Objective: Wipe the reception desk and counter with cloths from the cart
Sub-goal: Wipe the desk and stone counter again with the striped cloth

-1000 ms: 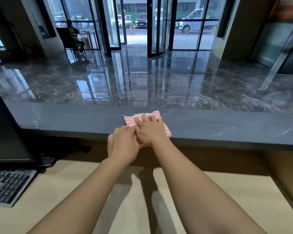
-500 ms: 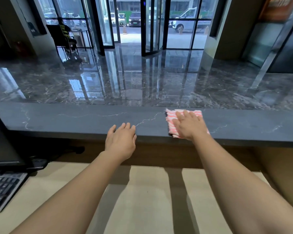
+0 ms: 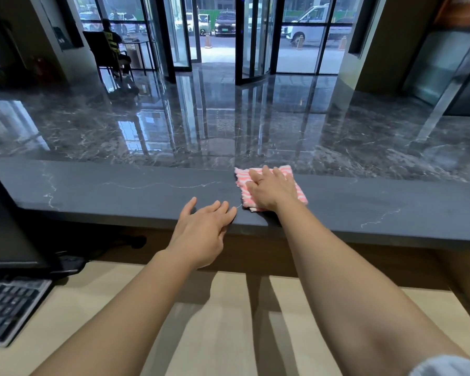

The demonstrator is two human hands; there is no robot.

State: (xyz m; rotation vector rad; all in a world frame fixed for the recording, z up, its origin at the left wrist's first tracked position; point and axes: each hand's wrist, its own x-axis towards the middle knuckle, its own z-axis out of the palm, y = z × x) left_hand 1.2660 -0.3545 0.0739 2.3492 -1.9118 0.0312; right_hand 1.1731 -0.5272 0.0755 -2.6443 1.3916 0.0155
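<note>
Relative to half a second ago, the right hand [image 3: 272,189] and the cloth [image 3: 241,178] under it are lying closer to the left hand [image 3: 201,232], and the cloth is now covering part of a pale vein in the counter [image 3: 120,194] that was exposed then. One second ago the two hands were touching; they are now sitting near each other with a strip of bare stone between them. The right hand is pressing flat on the pink-and-white striped cloth with fingers straight and slightly spread, not curling round it. The cloth is lying folded into a rough square on the dark grey counter top, spanning most of the ledge from its far edge toward its near edge, and is showing around the hand on the left, far and right sides. The left hand is released and holding nothing: its fingers are extending loosely, with the fingertips resting on the counter just inside the near edge and the palm hanging out over that edge. Both forearms are reaching forward above the light wooden desk [image 3: 223,321] below the counter. A keyboard [image 3: 8,308] is sitting at the desk's left end, with a dark monitor [image 3: 3,234] standing behind it. Beyond the counter, a polished marble lobby floor [image 3: 228,126] is reflecting the glass entrance doors [image 3: 253,39], and a seated person [image 3: 111,47] is showing at far left.
</note>
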